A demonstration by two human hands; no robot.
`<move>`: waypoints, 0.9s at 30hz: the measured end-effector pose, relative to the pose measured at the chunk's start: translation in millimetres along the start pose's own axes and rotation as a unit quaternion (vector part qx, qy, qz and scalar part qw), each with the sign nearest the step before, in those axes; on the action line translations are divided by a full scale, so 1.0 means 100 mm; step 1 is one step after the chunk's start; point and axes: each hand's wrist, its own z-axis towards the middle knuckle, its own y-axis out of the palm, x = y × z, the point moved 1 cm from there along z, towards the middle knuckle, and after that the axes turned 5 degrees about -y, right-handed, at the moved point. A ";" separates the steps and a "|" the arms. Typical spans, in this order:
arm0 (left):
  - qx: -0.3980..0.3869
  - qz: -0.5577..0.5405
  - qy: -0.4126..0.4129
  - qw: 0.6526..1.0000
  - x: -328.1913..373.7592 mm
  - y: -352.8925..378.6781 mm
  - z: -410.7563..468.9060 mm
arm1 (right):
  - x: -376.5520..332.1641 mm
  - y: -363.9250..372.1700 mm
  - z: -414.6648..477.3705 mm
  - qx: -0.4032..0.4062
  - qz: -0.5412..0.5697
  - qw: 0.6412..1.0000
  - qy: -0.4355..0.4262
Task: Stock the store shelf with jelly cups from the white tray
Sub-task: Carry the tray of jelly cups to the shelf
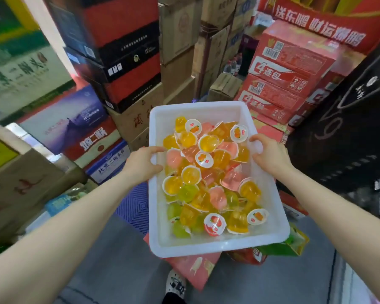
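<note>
Jelly cups (pixel 191 174) are judged light, slippery and loose; the white tray (pixel 217 249) is gripped at opposite rims by the left hand (pixel 140 163) and right hand (pixel 270 156).

White tray (pixel 217 245) held level, heaped with orange, pink, green jelly cups (pixel 208 176)

Single head-worn wide-angle view, facing forward and steeply down. White rectangular plastic tray (pixel 219 245) central, close, at arm's reach. Stacked brown cardboard cartons (pixel 178 29) farther back, bent by lens; grey floor (pixel 119 270) below.
</note>
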 end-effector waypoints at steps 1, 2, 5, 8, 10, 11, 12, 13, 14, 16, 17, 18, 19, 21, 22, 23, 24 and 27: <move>0.013 -0.003 -0.009 1.000 -0.14 -0.08 -0.15 | -0.14 0.06 -0.07 -0.001 0.005 1.000 -0.025; 0.026 -0.008 -0.019 0.999 -0.29 -0.16 -0.32 | -0.31 0.11 -0.14 -0.005 0.008 0.999 -0.047; 0.056 -0.037 -0.071 0.995 -0.76 -0.38 -0.89 | -0.86 0.26 -0.36 -0.028 0.010 0.995 -0.098; 0.103 -0.068 -0.120 0.985 -1.30 -0.53 -1.60 | -1.52 0.48 -0.64 -0.059 0.003 0.986 -0.154; 0.131 -0.081 -0.158 0.975 -1.69 -0.59 -2.12 | -1.97 0.69 -0.89 -0.075 -0.013 0.977 -0.201; 0.143 -0.085 -0.182 0.969 -1.89 -0.62 -2.41 | -2.19 0.81 -1.03 -0.086 -0.020 0.971 -0.223; 0.153 -0.088 -0.206 0.963 -2.11 -0.64 -2.70 | -2.43 0.94 -1.20 -0.099 -0.021 0.965 -0.242; 0.162 -0.093 -0.229 0.955 -2.31 -0.65 -3.02 | -2.66 1.06 -1.39 -0.115 -0.019 0.958 -0.260; 0.172 -0.099 -0.251 0.947 -2.52 -0.66 -3.35 | -2.91 1.19 -1.62 -0.131 -0.019 0.951 -0.281; 0.197 -0.112 -0.289 0.930 -2.90 -0.66 -4.02 | -3.38 1.47 -2.06 -0.160 -0.022 0.932 -0.324; 0.211 -0.117 -0.308 0.920 -3.07 -0.65 -4.37 | -3.61 1.61 -2.28 -0.174 -0.025 0.921 -0.346; 0.224 -0.120 -0.329 0.910 -3.23 -0.64 -4.72 | -3.85 1.76 -2.52 -0.188 -0.026 0.910 -0.368; 0.234 -0.123 -0.351 0.898 -3.39 -0.63 -5.06 | -4.08 1.92 -2.75 -0.204 -0.025 0.899 -0.387; 0.250 -0.134 -0.395 0.874 -3.72 -0.57 -5.75 | -4.54 2.22 -3.23 -0.243 -0.026 0.874 -0.421; 0.257 -0.140 -0.417 0.860 -3.86 -0.53 -6.10 | -4.77 2.37 -3.49 -0.263 -0.026 0.860 -0.437; 0.265 -0.145 -0.438 0.847 -3.98 -0.48 -6.42 | -4.99 2.50 -3.75 -0.280 -0.030 0.845 -0.454; 0.277 -0.148 -0.459 0.831 -4.10 -0.43 -6.73 | -5.20 2.63 -4.02 -0.292 -0.036 0.830 -0.474; 0.320 -0.176 -0.524 0.770 -4.36 -0.24 -7.59 | -5.81 3.00 -4.76 -0.330 -0.055 0.777 -0.533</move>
